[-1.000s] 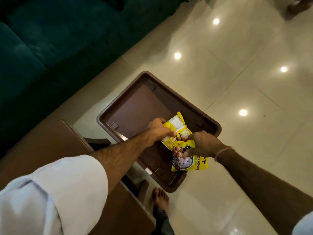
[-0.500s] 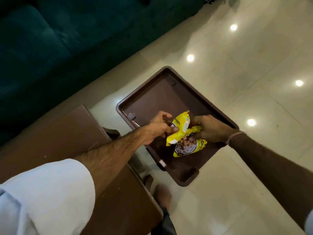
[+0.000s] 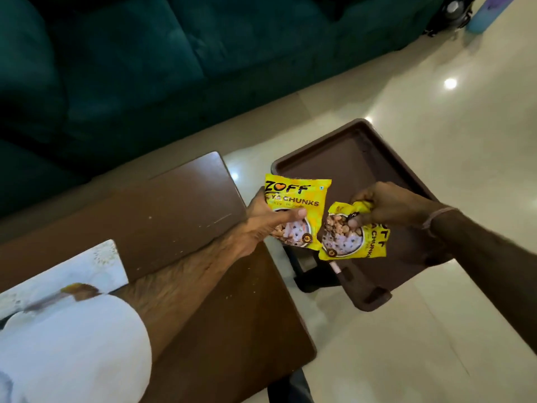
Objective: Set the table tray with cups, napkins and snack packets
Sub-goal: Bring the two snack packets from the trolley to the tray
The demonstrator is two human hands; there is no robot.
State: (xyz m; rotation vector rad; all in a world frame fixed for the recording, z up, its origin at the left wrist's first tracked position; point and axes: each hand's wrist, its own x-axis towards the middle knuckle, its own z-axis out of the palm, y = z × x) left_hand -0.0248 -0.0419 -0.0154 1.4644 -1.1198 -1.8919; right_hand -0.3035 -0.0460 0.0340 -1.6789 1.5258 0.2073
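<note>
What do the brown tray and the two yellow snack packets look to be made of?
Brown tray: probably moulded plastic with a matte finish, judging by its rounded raised rim and formed recesses.
Yellow snack packets, one in the left hand and one in the right hand: thin glossy printed plastic film, to judge by the creases, sheen and crimped edges.

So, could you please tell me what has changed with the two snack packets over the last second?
The left hand and right hand have pulled the bunched packets apart: the left packet now sits off the tray's left edge, the right packet over the tray. Each hand keeps its grip; the tray holds nothing else.
</note>
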